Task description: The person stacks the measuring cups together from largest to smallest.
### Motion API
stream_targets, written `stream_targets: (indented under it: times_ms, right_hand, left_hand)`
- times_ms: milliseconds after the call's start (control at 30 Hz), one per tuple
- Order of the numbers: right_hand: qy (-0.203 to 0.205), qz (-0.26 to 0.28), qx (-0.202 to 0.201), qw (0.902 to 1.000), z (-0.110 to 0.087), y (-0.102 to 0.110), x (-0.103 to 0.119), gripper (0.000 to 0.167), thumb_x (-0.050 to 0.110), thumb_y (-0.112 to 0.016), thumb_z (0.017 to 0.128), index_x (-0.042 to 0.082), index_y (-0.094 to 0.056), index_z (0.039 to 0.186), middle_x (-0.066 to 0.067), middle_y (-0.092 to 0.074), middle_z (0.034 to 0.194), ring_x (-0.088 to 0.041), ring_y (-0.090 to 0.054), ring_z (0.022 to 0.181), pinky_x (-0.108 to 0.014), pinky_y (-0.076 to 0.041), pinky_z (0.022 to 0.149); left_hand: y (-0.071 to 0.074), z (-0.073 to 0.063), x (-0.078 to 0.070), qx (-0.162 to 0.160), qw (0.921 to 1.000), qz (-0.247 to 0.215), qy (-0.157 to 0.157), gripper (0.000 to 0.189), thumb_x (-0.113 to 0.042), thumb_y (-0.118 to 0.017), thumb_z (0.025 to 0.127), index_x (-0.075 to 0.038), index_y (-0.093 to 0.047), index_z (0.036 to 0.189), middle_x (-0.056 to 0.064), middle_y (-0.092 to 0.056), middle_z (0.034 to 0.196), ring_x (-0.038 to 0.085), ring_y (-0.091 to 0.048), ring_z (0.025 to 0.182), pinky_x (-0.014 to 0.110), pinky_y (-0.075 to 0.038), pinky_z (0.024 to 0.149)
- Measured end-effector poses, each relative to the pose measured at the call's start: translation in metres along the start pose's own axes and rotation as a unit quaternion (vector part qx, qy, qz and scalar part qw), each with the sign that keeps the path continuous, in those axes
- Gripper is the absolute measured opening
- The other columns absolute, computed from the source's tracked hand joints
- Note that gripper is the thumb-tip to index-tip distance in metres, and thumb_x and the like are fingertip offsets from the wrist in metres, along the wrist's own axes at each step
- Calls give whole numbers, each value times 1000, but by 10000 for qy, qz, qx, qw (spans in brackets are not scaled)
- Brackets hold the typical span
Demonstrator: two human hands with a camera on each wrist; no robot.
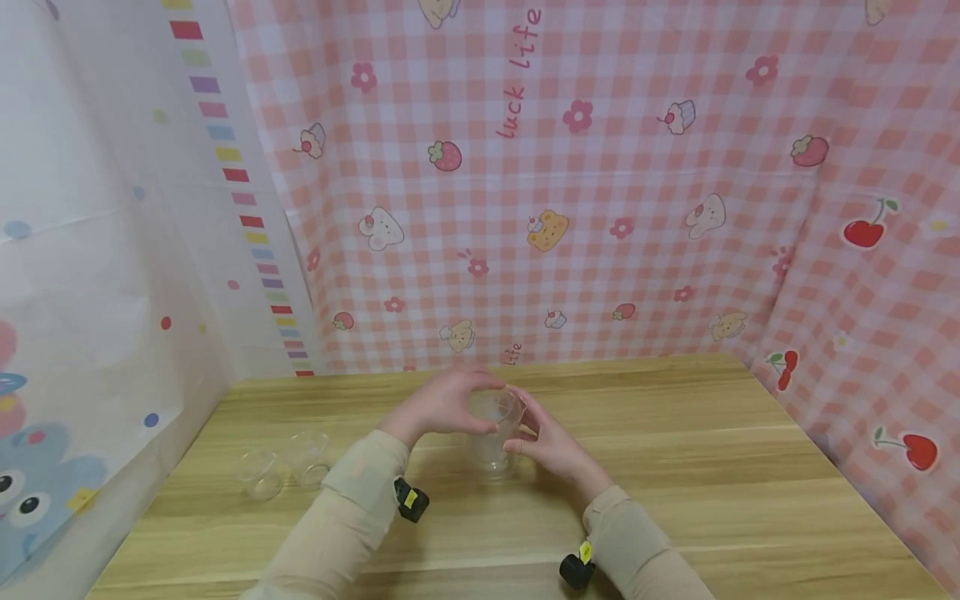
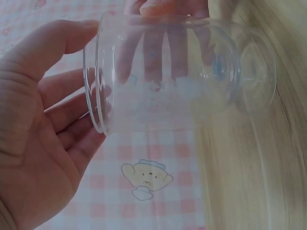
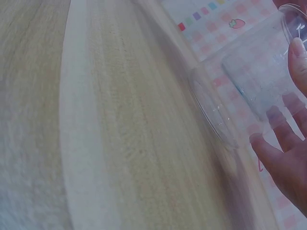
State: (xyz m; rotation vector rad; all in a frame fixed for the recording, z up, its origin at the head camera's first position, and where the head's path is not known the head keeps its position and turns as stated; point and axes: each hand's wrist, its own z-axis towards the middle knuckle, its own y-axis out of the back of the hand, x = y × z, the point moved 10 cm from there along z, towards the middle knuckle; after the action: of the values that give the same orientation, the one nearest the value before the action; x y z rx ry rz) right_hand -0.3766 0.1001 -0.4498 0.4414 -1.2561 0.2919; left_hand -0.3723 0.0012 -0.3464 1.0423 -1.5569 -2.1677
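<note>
A clear cup [image 1: 493,457] stands upright near the middle of the wooden table, between both hands. Two rims lie close together at its top and two bases show apart in the left wrist view, so a second clear cup [image 2: 158,103] appears to sit inside it. My left hand [image 1: 444,403] grips the rim from the left, thumb on one side and fingers on the other. From the right, my right hand [image 1: 553,443] holds the cups' side, thumb and fingers curved around the wall. In the right wrist view the outer base [image 3: 213,111] is near the table.
Two more clear cups, a nearer cup [image 1: 261,478] and a farther cup [image 1: 309,457], stand side by side at the left, close to my left forearm. A pink checked cloth [image 1: 600,275] hangs behind the table [image 1: 712,467], with a white patterned cloth [image 1: 112,250] along the left.
</note>
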Motion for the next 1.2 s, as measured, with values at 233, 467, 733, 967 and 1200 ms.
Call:
stream_targets:
  times_ms: [233, 467, 733, 967, 1200]
  right_hand:
    - [28, -120, 13, 9999, 0, 0, 0, 84, 4, -71, 89, 4, -19, 156, -27, -24, 157, -43, -24, 144, -52, -31, 113]
    - [25, 14, 23, 10000, 0, 0, 1, 84, 1, -69, 89, 3, -18, 156, -27, -25, 157, -42, -23, 144, -52, -29, 113]
    - [12, 19, 11, 10000, 0, 0, 1, 85, 2, -70, 89, 4, -18, 156, -27, -25, 157, -42, -24, 144, -51, -29, 114]
    - [27, 33, 20, 10000, -1, 0, 0, 87, 6, -71, 88, 6, -19, 157, -25, -24, 158, -41, -24, 144, -51, -30, 113]
    - [-24, 43, 2, 10000, -1, 0, -1, 88, 6, -72, 87, 8, -19, 157, -23, -23, 159, -40, -25, 144, -50, -31, 113]
  left_hand:
    - [-2, 0, 2, 11, 9999, 8, -157, 61, -32, -81, 78, -8, -64, 131, 11, -59, 136, 29, -50, 130, 48, -37, 110]
    - [-3, 0, 2, 20, 9995, 9, -299, 59, -33, -80, 79, -9, -64, 131, 10, -59, 135, 27, -51, 127, 49, -37, 109]
    - [-5, 1, 2, 85, 9995, 110, -298, 59, -35, -78, 81, -10, -63, 133, 10, -58, 137, 28, -50, 128, 49, -37, 110]
    - [-5, 0, -2, 191, 9993, 80, -322, 60, -33, -76, 83, -8, -61, 135, 13, -56, 138, 30, -49, 129, 49, -37, 110]
    - [-7, -2, -1, 218, 9995, 105, -190, 60, -35, -75, 85, -10, -60, 137, 11, -54, 140, 31, -48, 130, 50, -37, 109]
